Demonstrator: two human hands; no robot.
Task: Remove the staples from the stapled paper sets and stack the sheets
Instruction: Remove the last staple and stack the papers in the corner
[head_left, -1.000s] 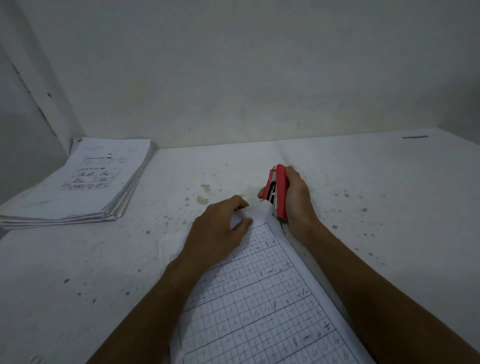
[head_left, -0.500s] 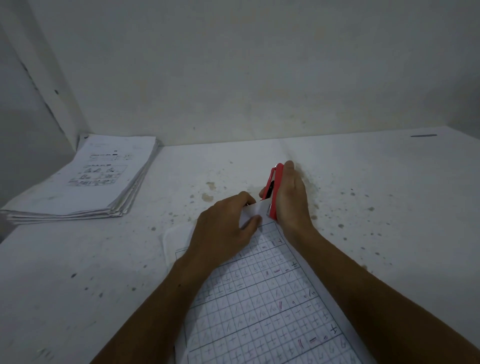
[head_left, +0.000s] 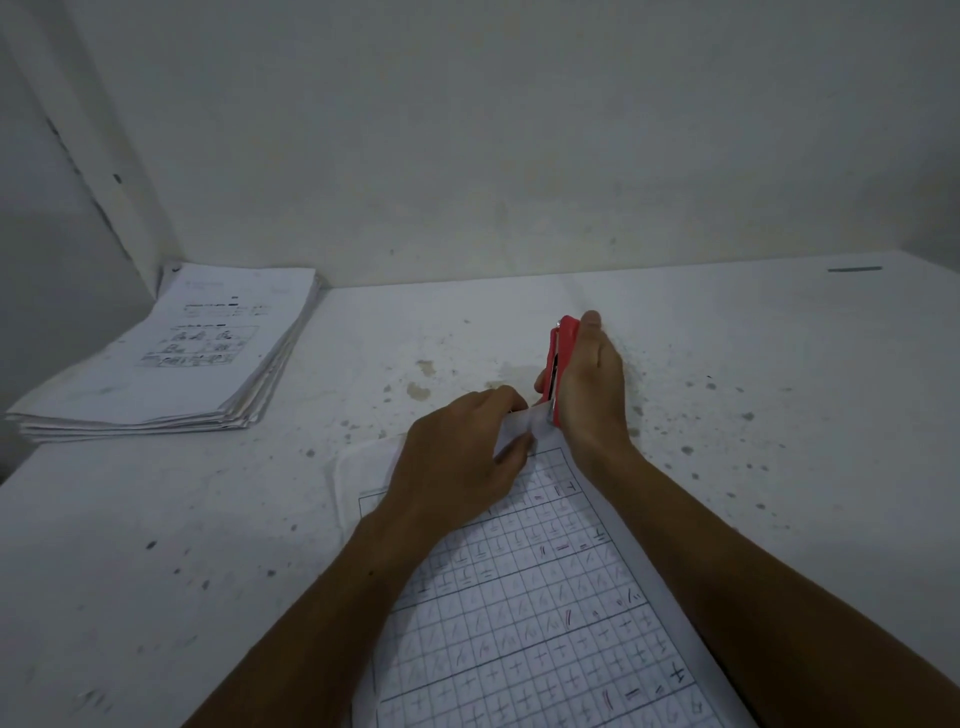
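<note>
From the head view, you are working at the far corner of the gridded paper set (head_left: 545, 597), which is lying on the table (head_left: 156, 545) directly in front of you. Your left hand (head_left: 457, 462) is pinning that corner down, its fingers (head_left: 511, 402) curled and the thumb pinching a folded-up bit of the top sheet. Your right hand (head_left: 589, 389) is wrapping round the red stapler (head_left: 560, 364), which is standing on edge with its lower tip touching the pinched corner (the staple itself is too small to make out, so you cannot tell whether it is lifting yet).

As for progress, this set is looking as though it is only at the prying step: its sheets are lying together under your forearms, not separated. Well apart, at the far left of the table against the wall, a paper stack (head_left: 166, 364) is sitting with a printed sheet on top; whether it is holding finished sheets or sets awaiting you is not readable here. Pulling this staple and moving the sheets onto a stack is what is remaining for this set.
</note>
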